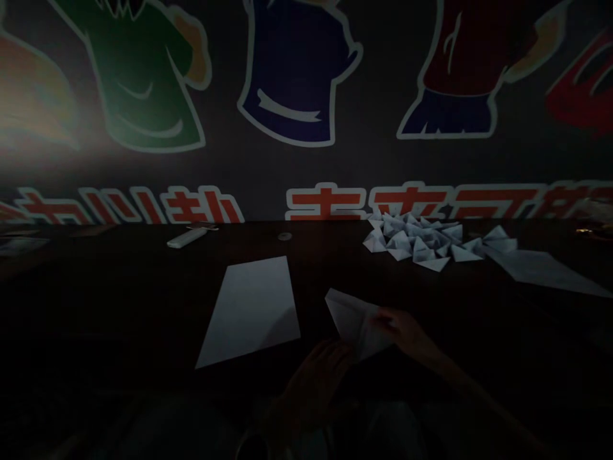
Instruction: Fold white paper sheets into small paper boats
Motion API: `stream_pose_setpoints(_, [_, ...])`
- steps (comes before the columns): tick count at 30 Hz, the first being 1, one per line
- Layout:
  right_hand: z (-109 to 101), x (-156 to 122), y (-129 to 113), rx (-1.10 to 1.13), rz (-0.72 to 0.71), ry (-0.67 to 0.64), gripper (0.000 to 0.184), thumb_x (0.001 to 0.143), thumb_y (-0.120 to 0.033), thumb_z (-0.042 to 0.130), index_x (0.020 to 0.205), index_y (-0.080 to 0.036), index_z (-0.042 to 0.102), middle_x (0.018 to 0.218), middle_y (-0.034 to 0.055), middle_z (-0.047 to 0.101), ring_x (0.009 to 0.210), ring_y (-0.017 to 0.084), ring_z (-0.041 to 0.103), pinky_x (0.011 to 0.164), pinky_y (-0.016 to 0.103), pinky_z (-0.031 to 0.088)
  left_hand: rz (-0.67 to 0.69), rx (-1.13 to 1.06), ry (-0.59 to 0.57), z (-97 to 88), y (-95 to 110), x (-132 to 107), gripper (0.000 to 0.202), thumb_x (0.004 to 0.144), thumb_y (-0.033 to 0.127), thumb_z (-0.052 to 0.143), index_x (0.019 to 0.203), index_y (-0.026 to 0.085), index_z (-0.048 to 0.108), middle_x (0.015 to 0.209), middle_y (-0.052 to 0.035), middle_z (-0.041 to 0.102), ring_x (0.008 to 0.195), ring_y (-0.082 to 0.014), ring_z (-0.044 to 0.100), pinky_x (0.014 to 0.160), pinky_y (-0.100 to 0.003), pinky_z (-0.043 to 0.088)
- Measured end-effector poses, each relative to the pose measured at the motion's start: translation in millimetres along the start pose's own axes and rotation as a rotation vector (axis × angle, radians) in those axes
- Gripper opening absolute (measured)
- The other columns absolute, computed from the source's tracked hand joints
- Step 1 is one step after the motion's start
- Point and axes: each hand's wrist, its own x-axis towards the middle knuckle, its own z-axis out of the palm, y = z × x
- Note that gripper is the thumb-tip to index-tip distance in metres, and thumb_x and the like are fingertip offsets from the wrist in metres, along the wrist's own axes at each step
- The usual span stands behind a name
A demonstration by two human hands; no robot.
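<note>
White creased paper point(357, 322) between hands point(402, 329)

**Q:** Overall exposure?
**A:** Very dim, with heavy underexposure across the frame.

**Q:** Light distribution?
**A:** A pale glow falls on the left of the wall mural point(38, 121), fading rightward.

**Q:** Shadows?
**A:** The table point(119, 300) is nearly black; the left hand point(313, 386) and right hand point(405, 329) are murky. The white sheet point(249, 313) carries soft shadow at lower right; the folded paper point(354, 322) is dull grey.

**Q:** Image quality?
**A:** Soft, with wide-angle distortion at the edges.
</note>
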Motion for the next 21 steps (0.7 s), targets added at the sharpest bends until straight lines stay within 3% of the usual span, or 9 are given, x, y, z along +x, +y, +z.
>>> stream_pose_setpoints(6, [23.3, 13.5, 3.8, -0.165, -0.004, 0.107, 0.034, 0.086, -0.048, 0.043, 0.069, -0.022, 0.059, 0.071, 0.0041, 0.066, 0.067, 0.02, 0.064, 0.06, 0.03, 0.046, 0.019, -0.015, -0.003, -0.2, 0.2, -5.0, 0.066, 0.088, 0.051, 0.041, 0.14, 0.016, 0.022, 0.143, -0.0103, 0.036, 0.133, -0.0241, 0.028, 0.109, -0.041, 0.026])
stream_pose_setpoints(15, [28.9, 9.1, 4.0, -0.229, -0.002, 0.16, 0.034, 0.088, -0.046, 0.042, 0.068, -0.022, 0.055, 0.07, 0.0054, 0.065, 0.069, 0.021, 0.063, 0.063, 0.032, 0.046, 0.056, 0.043, -0.005, 1.2, 1.5, -6.5, 0.064, 0.088, 0.05, 0.043, 0.139, 0.016, 0.024, 0.145, -0.0103, 0.031, 0.135, -0.0238, 0.023, 0.11, -0.041, 0.024])
stream_pose_setpoints(21, [33.8, 8.8, 8.4, -0.233, -0.009, 0.18, 0.029, 0.087, -0.042, 0.047, 0.069, -0.02, 0.054, 0.072, 0.0055, 0.064, 0.071, 0.021, 0.062, 0.063, 0.031, 0.046, 0.038, -0.005, -0.004, 16.3, -2.9, -4.0, 0.082, 0.083, 0.059, 0.044, 0.143, 0.013, 0.012, 0.144, -0.0135, 0.031, 0.134, -0.026, 0.026, 0.11, -0.044, 0.022])
